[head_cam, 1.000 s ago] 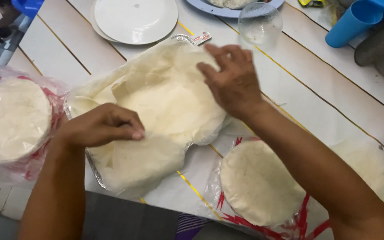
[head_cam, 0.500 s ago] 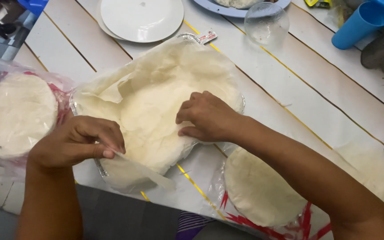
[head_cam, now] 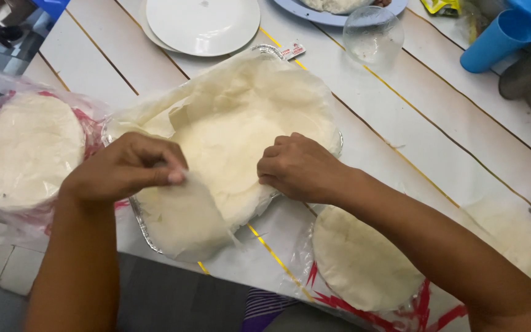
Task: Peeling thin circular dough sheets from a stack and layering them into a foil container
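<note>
The foil tray [head_cam: 144, 229] shows a crinkled, shiny metal rim. The flatbreads [head_cam: 235, 147] lining it look matt, floury and soft. Clear glossy plastic wraps the bagged stack [head_cam: 23, 150]. The white plate [head_cam: 203, 23] is smooth and glazed; the counter [head_cam: 437, 110] is painted planks.

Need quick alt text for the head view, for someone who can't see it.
Two bare hands press thin flatbread sheets into a foil tray: left hand pinching an edge, right hand pressing the centre. Bagged flatbreads lie alongside on the white table.

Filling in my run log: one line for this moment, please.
left hand: pinching flatbread sheet | right hand: pressing sheets into foil tray
</note>
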